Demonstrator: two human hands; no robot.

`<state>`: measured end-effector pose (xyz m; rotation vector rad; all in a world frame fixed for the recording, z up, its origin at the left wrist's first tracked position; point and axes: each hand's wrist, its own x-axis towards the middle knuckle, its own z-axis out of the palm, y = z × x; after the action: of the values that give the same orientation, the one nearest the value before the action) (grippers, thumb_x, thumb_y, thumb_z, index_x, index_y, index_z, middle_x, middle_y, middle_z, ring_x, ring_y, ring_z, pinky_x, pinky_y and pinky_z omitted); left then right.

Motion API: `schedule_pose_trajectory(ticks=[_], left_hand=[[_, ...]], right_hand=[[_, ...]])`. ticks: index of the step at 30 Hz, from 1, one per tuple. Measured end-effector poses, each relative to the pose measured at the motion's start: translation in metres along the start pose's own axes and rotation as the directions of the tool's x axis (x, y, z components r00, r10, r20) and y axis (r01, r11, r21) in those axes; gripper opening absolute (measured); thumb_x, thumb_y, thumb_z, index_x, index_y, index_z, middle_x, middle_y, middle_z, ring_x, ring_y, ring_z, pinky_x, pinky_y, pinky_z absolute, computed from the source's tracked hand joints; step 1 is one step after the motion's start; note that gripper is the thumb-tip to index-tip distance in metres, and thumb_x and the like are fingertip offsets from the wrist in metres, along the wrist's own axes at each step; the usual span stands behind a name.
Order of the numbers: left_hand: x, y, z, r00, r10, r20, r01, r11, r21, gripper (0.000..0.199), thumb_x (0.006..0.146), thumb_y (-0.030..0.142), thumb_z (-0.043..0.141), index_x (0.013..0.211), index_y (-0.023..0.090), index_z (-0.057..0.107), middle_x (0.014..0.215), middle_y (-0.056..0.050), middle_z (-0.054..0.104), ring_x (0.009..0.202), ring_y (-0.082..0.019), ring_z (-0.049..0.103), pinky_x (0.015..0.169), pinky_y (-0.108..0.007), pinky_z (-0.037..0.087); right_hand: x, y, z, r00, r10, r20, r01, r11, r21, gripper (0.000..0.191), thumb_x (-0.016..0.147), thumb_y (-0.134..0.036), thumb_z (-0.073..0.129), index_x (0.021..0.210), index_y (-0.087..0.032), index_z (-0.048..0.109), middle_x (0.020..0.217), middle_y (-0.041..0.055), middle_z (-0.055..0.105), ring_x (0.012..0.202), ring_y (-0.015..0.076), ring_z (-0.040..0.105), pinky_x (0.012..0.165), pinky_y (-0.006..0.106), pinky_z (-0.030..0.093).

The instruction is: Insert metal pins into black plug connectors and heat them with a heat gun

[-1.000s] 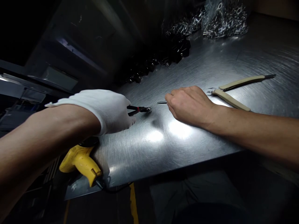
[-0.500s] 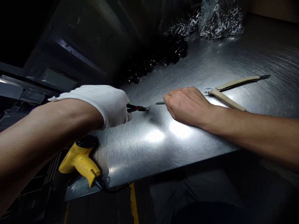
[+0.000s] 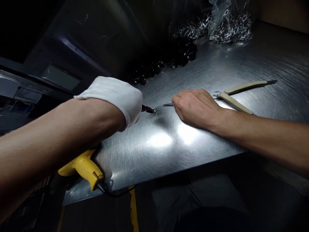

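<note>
White-gloved L hand (image 3: 109,100) turned over, fingers out of sight, grip unclear. Small black pliers (image 3: 147,109) w/ red band poking out just past glove, over steel table (image 3: 169,154). Bare R hand (image 3: 196,108) low on table, fingers curled, hold unclear, steel tip (image 3: 168,104) showing under them. Cream-grip cutters (image 3: 238,103) just beside R hand. Yellow heat gun (image 3: 83,167) at table edge. Black connectors (image 3: 166,61), bagged terminals (image 3: 229,29) at far side.

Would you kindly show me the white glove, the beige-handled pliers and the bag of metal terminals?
White glove (image 3: 113,100), head view, on the back of the glove.
Beige-handled pliers (image 3: 234,103), head view, on the nearer handle.
Bag of metal terminals (image 3: 230,29), head view, on the terminals inside the clear bag.
</note>
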<state>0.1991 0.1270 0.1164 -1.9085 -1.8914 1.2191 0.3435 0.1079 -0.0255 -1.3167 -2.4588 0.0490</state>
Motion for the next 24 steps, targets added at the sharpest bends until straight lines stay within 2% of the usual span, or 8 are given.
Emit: schedule_pose_trajectory(ticks=[2,4,12,16,19,20,22,24], left_hand=[[-0.003,0.008,-0.007,0.999,-0.006,0.037,0.0,0.984,0.179,0.024,0.078,0.028,0.075,0.067,0.006,0.071,0.064,-0.008,0.065,0.085,-0.037,0.071,0.078,-0.051,0.057],[-0.007,0.015,-0.011,0.999,0.034,0.015,-0.037,0.975,0.218,0.025,0.076,0.02,0.075,0.059,0.005,0.066,0.061,-0.008,0.063,0.082,-0.035,0.071,0.078,-0.049,0.057],[-0.011,0.015,-0.012,0.977,0.176,-0.119,-0.179,0.984,-0.009,0.012,0.078,0.004,0.061,0.068,-0.002,0.065,0.099,-0.025,0.069,0.118,-0.052,0.056,0.1,-0.068,0.037],[-0.013,-0.011,0.01,0.97,0.175,-0.169,-0.207,0.958,-0.199,0.022,0.087,0.015,0.053,0.077,0.005,0.07,0.092,-0.023,0.071,0.103,-0.044,0.064,0.089,-0.058,0.045],[-0.02,-0.032,0.048,0.98,0.133,-0.145,-0.175,0.925,-0.336,0.03,0.09,0.041,0.058,0.083,0.014,0.072,0.076,-0.013,0.071,0.072,-0.029,0.067,0.069,-0.039,0.049],[-0.025,-0.037,0.065,0.979,0.133,-0.152,-0.186,0.889,-0.419,0.034,0.092,0.049,0.054,0.091,0.019,0.071,0.08,-0.009,0.072,0.071,-0.025,0.066,0.067,-0.034,0.048],[-0.039,-0.039,0.103,0.975,0.114,-0.189,-0.218,0.638,-0.739,0.042,0.094,0.059,0.05,0.086,0.02,0.066,0.077,-0.005,0.069,0.07,-0.021,0.062,0.064,-0.031,0.043],[-0.059,-0.032,0.14,0.975,0.094,-0.201,-0.221,0.347,-0.911,0.047,0.094,0.063,0.048,0.08,0.02,0.059,0.074,-0.003,0.063,0.069,-0.019,0.057,0.062,-0.029,0.04]], right_hand=[[0.0,0.0,0.0,1.0,0.002,-0.003,-0.002,1.0,0.003,0.032,0.101,-0.015,0.038,0.091,-0.012,0.068,0.082,0.0107,0.066,0.072,0.0228,0.058,0.056,0.035,0.028],[0.0,0.0,-0.001,1.0,0.007,-0.006,-0.007,1.0,0.009,0.033,0.101,-0.015,0.037,0.092,-0.012,0.068,0.085,0.0112,0.065,0.076,0.0235,0.057,0.056,0.035,0.028],[0.0,-0.003,-0.002,0.999,0.012,0.029,-0.012,1.0,0.016,0.035,0.103,-0.019,0.037,0.096,-0.014,0.071,0.099,0.0132,0.065,0.096,0.0264,0.056,0.07,0.037,0.038],[0.003,-0.003,-0.017,0.999,0.028,0.034,-0.027,0.999,-0.02,0.032,0.103,-0.036,0.047,0.104,-0.016,0.072,0.106,0.0118,0.066,0.103,0.0259,0.058,0.084,0.038,0.044],[-0.003,0.017,-0.036,0.994,0.105,0.016,-0.104,0.993,-0.051,0.048,0.096,-0.053,0.056,0.124,-0.015,0.068,0.125,0.016,0.064,0.115,0.0305,0.057,0.095,0.043,0.046],[-0.01,0.028,-0.042,0.991,0.135,0.017,-0.133,0.989,-0.058,0.059,0.092,-0.059,0.059,0.131,-0.015,0.065,0.134,0.0186,0.06,0.121,0.0342,0.055,0.098,0.047,0.046],[-0.032,0.049,-0.052,0.983,0.178,0.049,-0.175,0.982,-0.066,0.085,0.082,-0.071,0.064,0.144,-0.013,0.056,0.147,0.0238,0.051,0.131,0.0429,0.049,0.101,0.058,0.044],[-0.06,0.068,-0.058,0.974,0.198,0.112,-0.19,0.979,-0.072,0.098,0.075,-0.077,0.067,0.146,-0.01,0.055,0.149,0.0289,0.048,0.13,0.0496,0.049,0.099,0.064,0.044]])
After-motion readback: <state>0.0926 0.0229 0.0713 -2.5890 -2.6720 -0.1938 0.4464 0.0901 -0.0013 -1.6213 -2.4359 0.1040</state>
